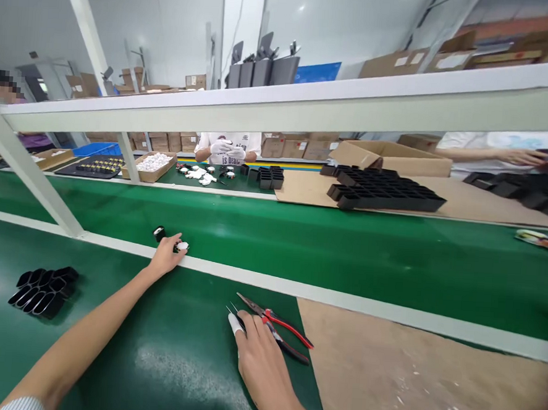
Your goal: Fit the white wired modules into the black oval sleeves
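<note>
Across the middle stretches a broad, glossy green belt [300,237]. Flat brown cardboard [408,361] lies near right. A white metal rail [260,281] stands before the belt, the left hand [165,255] reaching over it. Black oval tubes [43,290] cluster at left; red-and-black-handled steel pliers [267,314] lie beside the right hand [263,358], which grips a thin two-pronged metal tool [234,308]. Left fingers surround a small white part [182,246] at the belt's edge; whether pinched, one cannot tell.
</note>
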Available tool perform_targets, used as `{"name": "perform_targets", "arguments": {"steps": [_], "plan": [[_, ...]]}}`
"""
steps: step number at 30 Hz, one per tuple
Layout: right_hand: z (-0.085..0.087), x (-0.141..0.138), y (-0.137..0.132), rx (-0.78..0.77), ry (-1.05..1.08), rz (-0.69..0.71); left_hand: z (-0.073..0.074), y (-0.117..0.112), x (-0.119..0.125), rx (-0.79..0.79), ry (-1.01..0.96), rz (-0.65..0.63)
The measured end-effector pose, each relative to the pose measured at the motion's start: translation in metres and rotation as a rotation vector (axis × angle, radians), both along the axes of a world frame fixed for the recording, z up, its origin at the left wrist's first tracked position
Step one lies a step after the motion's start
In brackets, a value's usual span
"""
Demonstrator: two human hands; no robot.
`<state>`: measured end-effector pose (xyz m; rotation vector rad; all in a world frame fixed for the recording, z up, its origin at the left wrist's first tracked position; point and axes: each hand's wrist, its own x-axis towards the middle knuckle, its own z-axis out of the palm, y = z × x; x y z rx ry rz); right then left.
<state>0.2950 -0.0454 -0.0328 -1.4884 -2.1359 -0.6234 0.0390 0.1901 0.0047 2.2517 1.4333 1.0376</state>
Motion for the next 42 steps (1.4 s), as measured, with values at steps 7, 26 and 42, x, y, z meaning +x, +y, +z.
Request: {"name": "perform_targets", "arguments": {"steps": [7, 26, 42], "plan": [[0.002, -0.001, 0.0, 0.017, 0.105, 0.209, -0.002, -0.103, 0.015, -0.068, 0.096, -0.245], [0.023, -0.064, -0.013, -0.345, 0.216, 0.44, 0.038, -0.21, -0.29, 0.297, 0.73, 0.434], [0.027, -0.055, -0.016, -0.238, 0.454, 0.408, 0.028, -0.182, -0.047, -0.242, 0.168, -0.477]]}}
